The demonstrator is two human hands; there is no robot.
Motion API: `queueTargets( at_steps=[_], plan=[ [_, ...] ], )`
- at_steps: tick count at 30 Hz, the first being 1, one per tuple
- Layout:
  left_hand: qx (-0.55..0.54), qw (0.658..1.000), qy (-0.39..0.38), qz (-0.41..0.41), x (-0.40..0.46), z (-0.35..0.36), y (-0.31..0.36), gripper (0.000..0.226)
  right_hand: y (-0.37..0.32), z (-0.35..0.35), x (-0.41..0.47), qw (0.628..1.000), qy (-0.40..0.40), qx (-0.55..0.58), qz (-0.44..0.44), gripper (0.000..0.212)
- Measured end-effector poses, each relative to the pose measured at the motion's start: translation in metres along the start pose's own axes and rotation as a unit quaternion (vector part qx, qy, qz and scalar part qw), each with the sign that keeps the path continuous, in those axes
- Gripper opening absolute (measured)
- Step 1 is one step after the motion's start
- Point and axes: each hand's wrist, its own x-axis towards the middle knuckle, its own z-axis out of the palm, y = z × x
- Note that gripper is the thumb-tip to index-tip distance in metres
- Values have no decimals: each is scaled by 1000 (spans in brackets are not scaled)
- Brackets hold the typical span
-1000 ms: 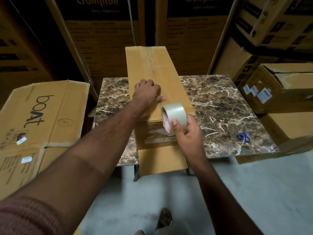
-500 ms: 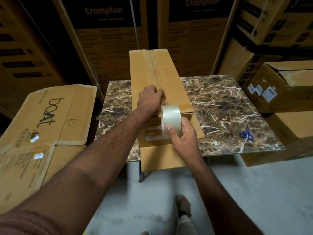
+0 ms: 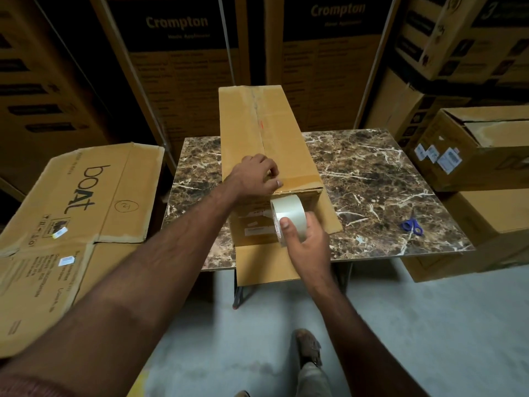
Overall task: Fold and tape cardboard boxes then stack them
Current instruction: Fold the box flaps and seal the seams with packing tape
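Note:
A long brown cardboard box [image 3: 269, 133] lies lengthwise on the marble-patterned table [image 3: 372, 181], its near end flaps hanging open toward me. My left hand [image 3: 254, 176] rests on the box top near the front edge, fingers curled and pressing at the centre seam. My right hand [image 3: 309, 242] grips a roll of clear packing tape [image 3: 289, 213] just below that front edge, against the box's near end. A strip of tape runs from the roll up to the box top under my left fingers.
Blue scissors [image 3: 412, 226] lie at the table's right front. A flattened "boat" carton [image 3: 74, 213] lies at the left. Cardboard boxes [image 3: 472, 150] are stacked at the right, tall "Crompton" cartons [image 3: 183, 67] stand behind. My foot [image 3: 307, 348] is on the grey floor.
My right hand has carried the tape roll down over the box's front edge. My left hand has slid toward the front edge of the top.

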Motion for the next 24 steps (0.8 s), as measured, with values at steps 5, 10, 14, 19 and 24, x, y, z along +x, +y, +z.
queueTargets(
  at_steps=[5,10,14,19,24],
  plan=[
    [61,997,-37,9,-15,6,3,59,3,7,-7,1000,26,-3,-1,35],
    [108,994,-25,10,-23,12,7,57,16,13,-21,999,27,-8,16,26],
    [137,990,-31,2,-30,15,7,76,23,18,-20,999,17,-13,31,31],
    [149,989,-3,-3,-31,17,20,78,31,27,-16,998,-2,-43,42,33],
    [168,986,12,-2,-27,22,25,77,33,35,1,996,-11,-64,57,30]
  ],
)
